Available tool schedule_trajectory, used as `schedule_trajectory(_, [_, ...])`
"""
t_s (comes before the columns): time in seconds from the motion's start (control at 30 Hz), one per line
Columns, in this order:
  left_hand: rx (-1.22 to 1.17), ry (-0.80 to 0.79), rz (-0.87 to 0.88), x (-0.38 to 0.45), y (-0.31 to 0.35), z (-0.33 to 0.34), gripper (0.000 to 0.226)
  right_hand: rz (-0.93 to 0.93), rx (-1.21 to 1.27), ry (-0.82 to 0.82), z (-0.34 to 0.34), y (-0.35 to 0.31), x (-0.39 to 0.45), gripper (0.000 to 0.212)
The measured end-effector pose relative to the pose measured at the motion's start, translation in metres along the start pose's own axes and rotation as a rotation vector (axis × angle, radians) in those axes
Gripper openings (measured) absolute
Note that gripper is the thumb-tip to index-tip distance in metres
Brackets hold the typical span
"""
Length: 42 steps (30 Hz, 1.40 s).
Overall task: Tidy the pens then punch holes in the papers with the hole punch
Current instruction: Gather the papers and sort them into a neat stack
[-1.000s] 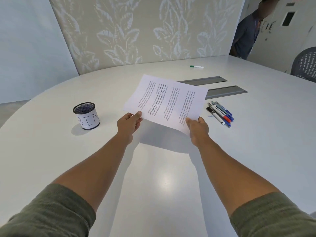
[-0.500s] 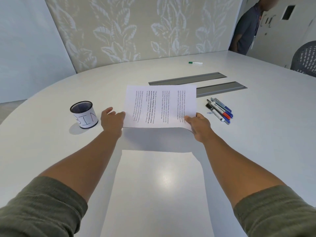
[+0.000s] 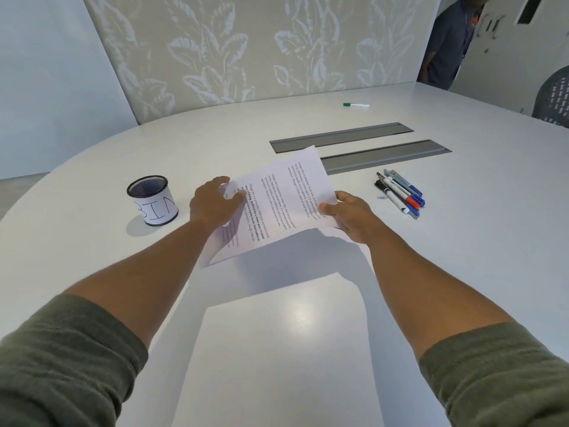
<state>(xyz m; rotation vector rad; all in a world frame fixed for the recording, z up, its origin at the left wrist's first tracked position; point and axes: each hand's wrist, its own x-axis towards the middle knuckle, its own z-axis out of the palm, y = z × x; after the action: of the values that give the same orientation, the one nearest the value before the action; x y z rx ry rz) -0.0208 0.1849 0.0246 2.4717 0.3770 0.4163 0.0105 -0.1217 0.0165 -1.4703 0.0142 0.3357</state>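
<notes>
While both hands hold them above the desk [image 3: 462,241], the printed papers [image 3: 277,204] hang tilted, their far corner reaching over the nearer of two grey cable slots [image 3: 385,157] and their near left corner dipping low toward the desk top. The left hand [image 3: 212,204] has its grip closed on the left edge of the papers, thumb on top of the printed face and fingers curled over the edge. The right hand [image 3: 348,214] pinches the right edge, thumb pressed on the top side, the other fingers underneath. A shadow of the papers falls on the desk just below them.

Just right of the right hand a bunch of pens [image 3: 398,192] lies on the desk, side by side, with a small blue paper clip [image 3: 381,197] beside them. Left of the left hand stands a mesh pen cup [image 3: 152,200] with a white label lettered "BIN", upright. Well apart, near the far edge, lies a single green-capped marker [image 3: 356,105]. No hole punch can be made out.
</notes>
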Motion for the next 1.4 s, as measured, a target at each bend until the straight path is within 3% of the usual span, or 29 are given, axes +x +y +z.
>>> schedule_trajectory(0.23, [-0.024,-0.058,0.001,-0.011,0.0,0.002,0.047,0.067,0.019,-0.052,-0.001,0.0,-0.001,0.038])
schedule_trajectory(0.43, [-0.083,-0.106,-0.011,-0.012,0.002,0.003,0.034,0.073,0.139,0.05,-0.001,0.002,0.005,0.055])
schedule_trajectory(0.57, [-0.232,-0.128,-0.079,-0.009,0.0,0.008,0.033,0.103,0.235,0.143,0.0,0.007,0.008,0.044])
schedule_trajectory(0.77, [-0.557,-0.129,-0.288,-0.012,0.001,0.021,0.034,0.114,0.43,0.134,0.002,0.016,0.006,0.035])
schedule_trajectory(1.1, [-0.732,-0.14,-0.433,-0.024,0.015,0.046,0.026,0.164,0.222,0.046,0.015,0.027,0.0,0.03])
schedule_trajectory(1.4, [-0.683,-0.177,-0.461,-0.021,0.022,0.069,0.024,0.112,0.115,0.218,0.007,0.027,0.004,0.019])
